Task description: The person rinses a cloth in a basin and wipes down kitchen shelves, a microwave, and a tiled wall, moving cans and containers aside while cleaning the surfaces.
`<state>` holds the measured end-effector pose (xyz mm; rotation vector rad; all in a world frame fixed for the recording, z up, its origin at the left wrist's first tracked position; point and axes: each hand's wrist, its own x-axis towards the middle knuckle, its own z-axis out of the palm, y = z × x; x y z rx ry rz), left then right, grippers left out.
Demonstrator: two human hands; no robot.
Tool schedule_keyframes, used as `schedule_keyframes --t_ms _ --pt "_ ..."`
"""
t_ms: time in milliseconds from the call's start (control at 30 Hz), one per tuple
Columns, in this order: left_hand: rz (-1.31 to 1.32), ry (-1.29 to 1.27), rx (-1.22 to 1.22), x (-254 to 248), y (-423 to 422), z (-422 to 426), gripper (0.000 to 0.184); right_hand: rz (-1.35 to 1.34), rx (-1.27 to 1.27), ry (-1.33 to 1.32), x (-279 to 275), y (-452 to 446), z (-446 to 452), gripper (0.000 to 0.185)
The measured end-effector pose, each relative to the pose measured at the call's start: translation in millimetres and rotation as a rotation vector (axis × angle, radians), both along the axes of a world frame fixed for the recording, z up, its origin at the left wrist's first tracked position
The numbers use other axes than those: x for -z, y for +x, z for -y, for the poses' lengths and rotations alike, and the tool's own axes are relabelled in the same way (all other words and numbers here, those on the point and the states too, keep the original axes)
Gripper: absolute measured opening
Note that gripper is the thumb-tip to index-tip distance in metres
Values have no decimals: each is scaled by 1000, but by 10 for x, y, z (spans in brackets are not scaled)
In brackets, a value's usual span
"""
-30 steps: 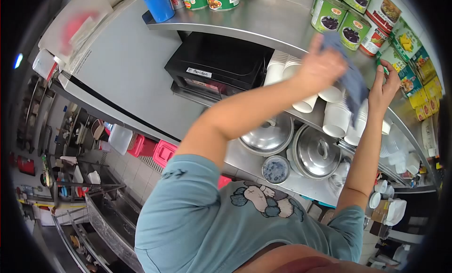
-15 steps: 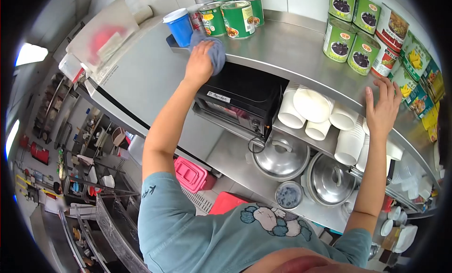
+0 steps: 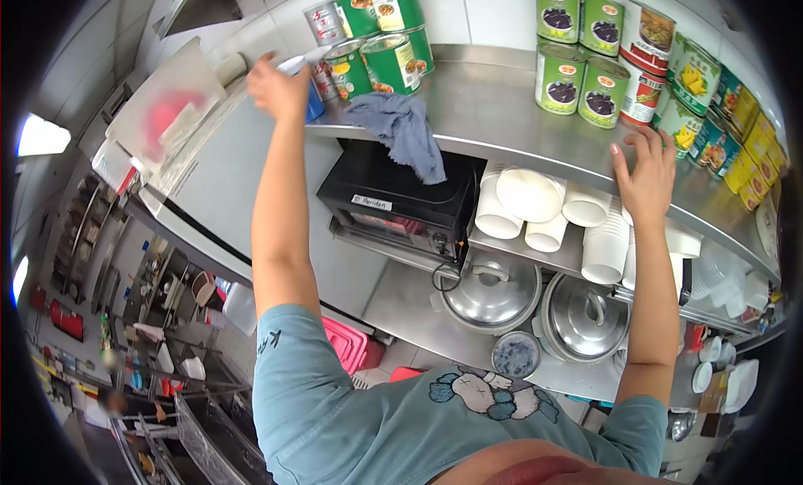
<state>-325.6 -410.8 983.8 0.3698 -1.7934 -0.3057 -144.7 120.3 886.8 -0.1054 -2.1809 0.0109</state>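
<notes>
The blue-grey cloth (image 3: 401,129) is what I find first: it lies crumpled on the steel shelf (image 3: 493,108), near the left end, with one part hanging over the front edge, in front of the black oven (image 3: 381,184) below. Just behind the cloth, green cans (image 3: 390,65) stand two high toward the shelf's rear edge. To its left, the blue tub (image 3: 314,107) stands at the shelf's left end, partly covered from my view by the left hand (image 3: 278,87). That hand has its fingers bent; I cannot tell from my feed whether they grip the tub or only touch it.

Right of the cloth, I see a stretch of bare steel running along the front edge to the black-fruit cans (image 3: 598,92), stacked two high. The right hand (image 3: 646,171) is at the front edge just past them, fingers loosely spread, palm down, holding nothing; its fingertips are close to the red-labelled cans (image 3: 640,98).

Under the front edge, white cups (image 3: 604,251) sit on a lower shelf to the oven's right, leaving little room between them and the right forearm. Lower still are two lidded pots (image 3: 493,294).
</notes>
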Motion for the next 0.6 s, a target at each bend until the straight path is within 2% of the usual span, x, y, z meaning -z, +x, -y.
schedule_keyframes --t_ms 33,100,133,200,300,433,467,533,600 --pt "-9 1 12 36 -100 141 83 -9 12 1 0 4 -3 39" --pt "103 331 -35 161 -277 350 109 27 13 -19 -8 1 6 40" --pt "100 330 -32 324 -383 415 109 33 19 -16 -10 1 2 41" --pt "112 484 308 543 -472 534 120 25 17 -17 -8 -4 -9 40" --pt "218 516 400 577 -403 569 117 20 -3 -29 2 16 13 38" --pt "220 379 348 416 -255 659 104 -38 -23 -66 -18 15 26 31" --pt "194 380 348 327 -219 699 104 -29 -37 -81 -27 46 46 30" --pt "-161 487 599 27 -117 795 99 -45 -42 -81 -75 55 72 30" --pt "-316 432 693 -329 -238 1037 100 -23 -37 -79 -38 57 62 29"
